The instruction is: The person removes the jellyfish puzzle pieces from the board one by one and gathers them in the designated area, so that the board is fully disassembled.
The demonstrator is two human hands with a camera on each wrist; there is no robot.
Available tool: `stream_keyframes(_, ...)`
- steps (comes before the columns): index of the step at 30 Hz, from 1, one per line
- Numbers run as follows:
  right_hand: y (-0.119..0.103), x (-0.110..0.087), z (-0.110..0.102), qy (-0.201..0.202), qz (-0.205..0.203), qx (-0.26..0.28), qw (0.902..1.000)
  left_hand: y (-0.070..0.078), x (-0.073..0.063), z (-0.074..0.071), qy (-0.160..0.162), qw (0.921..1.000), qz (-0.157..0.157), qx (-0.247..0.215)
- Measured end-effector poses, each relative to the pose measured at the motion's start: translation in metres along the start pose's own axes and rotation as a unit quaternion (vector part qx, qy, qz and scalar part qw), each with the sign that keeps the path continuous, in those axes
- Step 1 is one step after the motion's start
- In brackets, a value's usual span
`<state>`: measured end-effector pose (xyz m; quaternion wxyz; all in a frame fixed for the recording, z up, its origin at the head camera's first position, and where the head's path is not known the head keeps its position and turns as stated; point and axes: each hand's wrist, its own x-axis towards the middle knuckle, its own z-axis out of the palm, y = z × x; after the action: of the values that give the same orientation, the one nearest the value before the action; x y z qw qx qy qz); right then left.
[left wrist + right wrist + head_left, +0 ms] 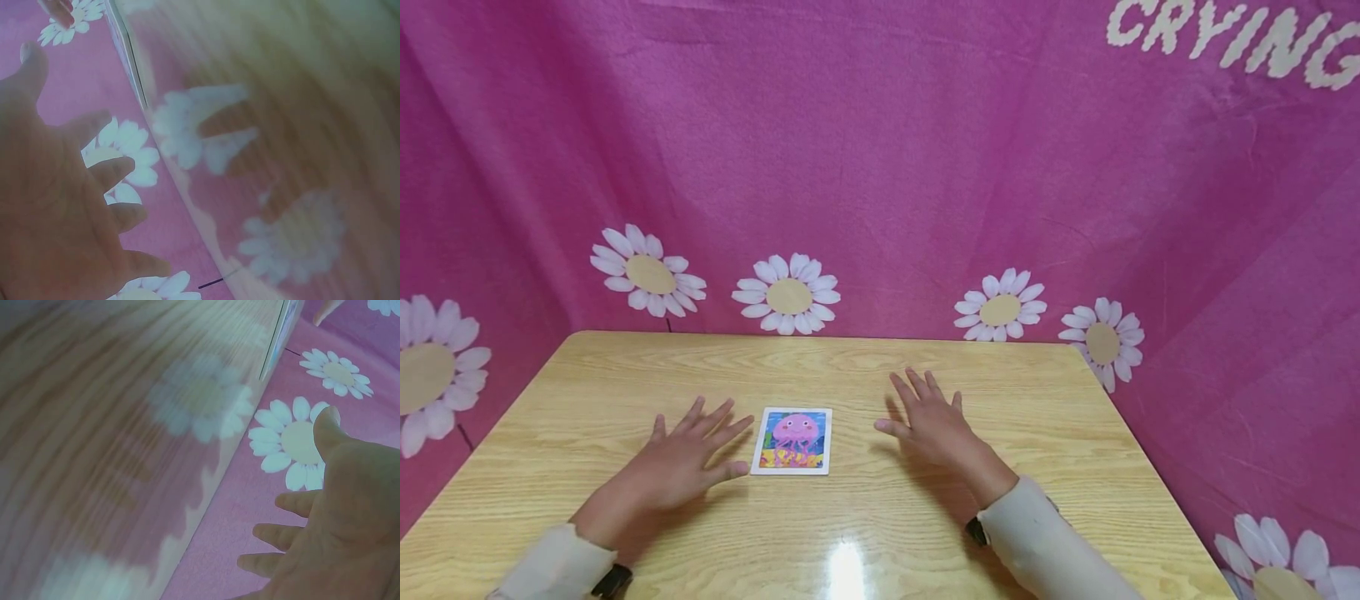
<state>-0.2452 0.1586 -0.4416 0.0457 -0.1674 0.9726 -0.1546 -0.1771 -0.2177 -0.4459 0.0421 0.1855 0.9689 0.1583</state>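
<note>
A white-bordered picture card (792, 442) with a pink jellyfish on it lies flat on the wooden table, between the two hands. To its left is my left hand (681, 462), palm down with fingers spread, its thumb tip right at the card's lower left edge. My right hand (936, 429) is apart from the card on its right side, fingers spread and holding nothing. Both wrist views show the card nearly edge-on, a thin strip (127, 53) in the left and a sliver (279, 340) in the right, beyond each outstretched hand.
The glossy wood-grain table (850, 517) reflects light near its front. A pink curtain (850, 167) printed with white daisies stands behind its back edge and along both sides. Dark bands (612, 581) circle the wrists beneath light sleeves (553, 567).
</note>
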Motion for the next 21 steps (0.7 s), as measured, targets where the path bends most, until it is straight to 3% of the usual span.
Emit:
stream_keyframes(16, -0.019, 0.008, 0.009, -0.017, -0.011, -0.002, 0.9998, 0.007, 0.006, 0.006, -0.023, 0.9996, 0.012, 0.014)
stream_keyframes(21, -0.023, 0.012, 0.01, -0.018, -0.014, -0.001, 0.9997, 0.01, 0.008, 0.006, -0.043, 0.999, 0.011, 0.013)
